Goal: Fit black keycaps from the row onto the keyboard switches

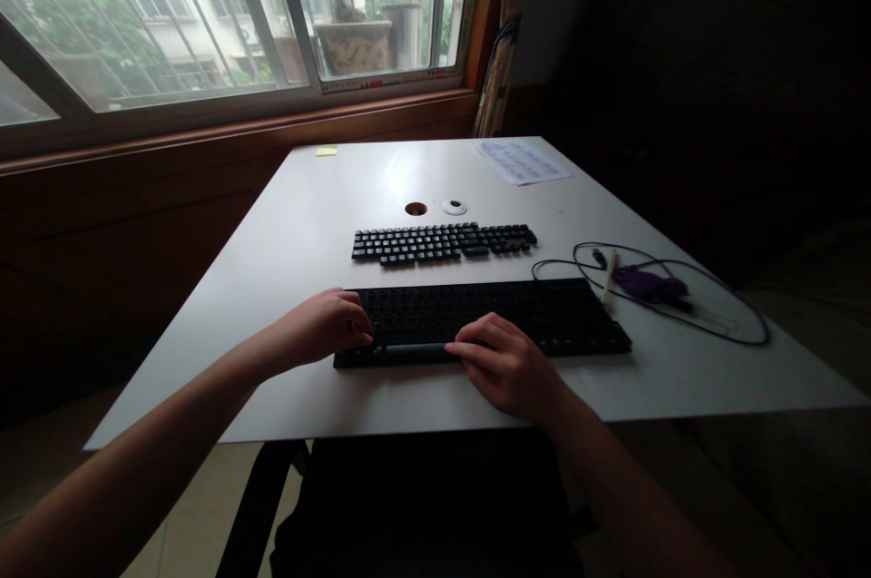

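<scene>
A black keyboard base [517,310] with its keycaps off lies near the front edge of the white table [306,224]. A set of black keycaps [442,243], laid out in keyboard order, sits just behind it. My left hand [327,324] rests at the base's left end with curled fingers touching its edge. My right hand [507,365] lies on the front edge, fingers pressed on the long space bar [415,349].
A black cable loop [680,288] with a purple object [650,285] and a white stick lies right of the base. A sheet of paper [521,161] and a yellow sticky note [327,151] lie at the back. A cable hole [415,209] and its cap [455,207] are mid-table.
</scene>
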### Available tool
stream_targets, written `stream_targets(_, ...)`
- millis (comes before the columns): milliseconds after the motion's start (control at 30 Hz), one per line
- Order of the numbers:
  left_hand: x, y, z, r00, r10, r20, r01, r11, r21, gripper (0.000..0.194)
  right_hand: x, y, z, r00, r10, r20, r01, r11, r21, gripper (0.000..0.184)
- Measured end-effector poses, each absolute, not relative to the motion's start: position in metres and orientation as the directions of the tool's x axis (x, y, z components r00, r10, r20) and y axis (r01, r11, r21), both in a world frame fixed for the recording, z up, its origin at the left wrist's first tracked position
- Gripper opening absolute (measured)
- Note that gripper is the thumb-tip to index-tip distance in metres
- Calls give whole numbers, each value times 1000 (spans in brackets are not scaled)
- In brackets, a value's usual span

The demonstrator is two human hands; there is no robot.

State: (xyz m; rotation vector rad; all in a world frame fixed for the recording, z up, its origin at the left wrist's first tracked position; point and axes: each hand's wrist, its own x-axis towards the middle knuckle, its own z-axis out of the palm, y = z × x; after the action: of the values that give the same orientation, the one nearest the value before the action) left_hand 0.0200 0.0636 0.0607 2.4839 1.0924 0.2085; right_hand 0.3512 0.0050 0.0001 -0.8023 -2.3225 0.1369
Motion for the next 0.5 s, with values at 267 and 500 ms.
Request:
stream_targets(267,25,57,67,656,753,-47,719,-606,339,4,352,6,-1,-590,583,559,511,805,-300,38)
stream_targets(500,33,46,73,655,755,-41,748,-640,175,4,351,5,1,-587,581,564,510,806,-300,37)
